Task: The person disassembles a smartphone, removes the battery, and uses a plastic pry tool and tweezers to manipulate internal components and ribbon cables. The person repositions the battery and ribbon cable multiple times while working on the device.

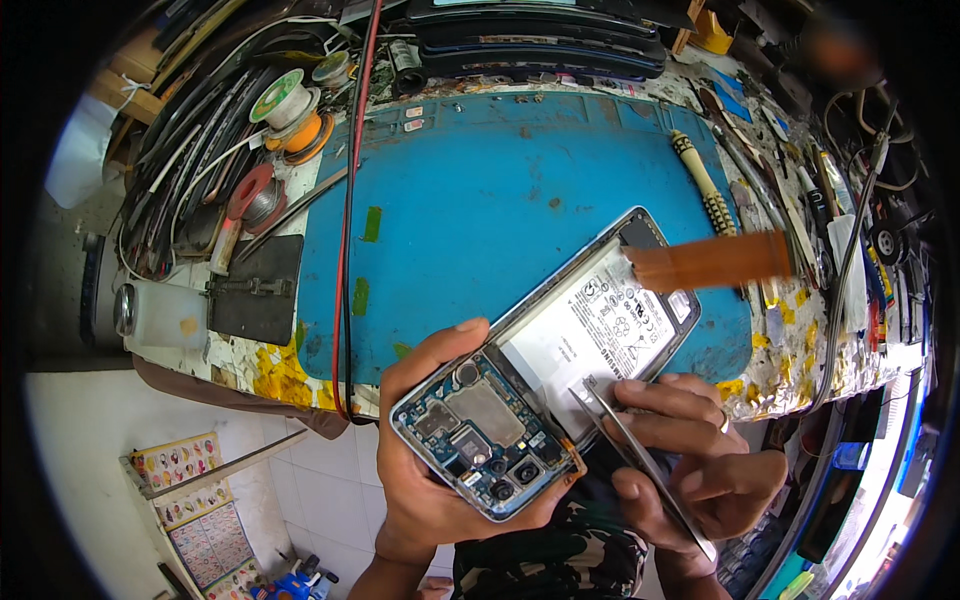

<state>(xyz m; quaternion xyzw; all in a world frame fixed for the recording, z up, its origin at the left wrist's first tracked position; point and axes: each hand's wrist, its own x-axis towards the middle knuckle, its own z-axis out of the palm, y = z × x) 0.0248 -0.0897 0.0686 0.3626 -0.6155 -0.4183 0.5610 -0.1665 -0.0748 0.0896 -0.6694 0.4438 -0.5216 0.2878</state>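
Observation:
An opened smartphone [490, 512] is tilted in the air over the front edge of the blue mat. Its circuit board [490, 410] with camera modules faces up at the near end. A white battery [590, 320] fills the middle. My left hand [405, 490] is wrapped around the phone's near left end. Metal tweezers [655, 478] are gripped by my right hand [700, 450]; their tips reach the battery's near edge, beside the board. Whether the tips pinch anything is too small to tell. An orange-brown flat strip [715, 262] sticks out rightward from the phone's far end.
A blue mat [480, 210] covers the bench. Solder spools [262, 202] and a black plate [258, 290] lie left. Red and black cables [352, 200] cross the mat. At right lie a ribbed-handled tool [705, 185] and several hand tools; stacked dark devices [535, 45] stand behind.

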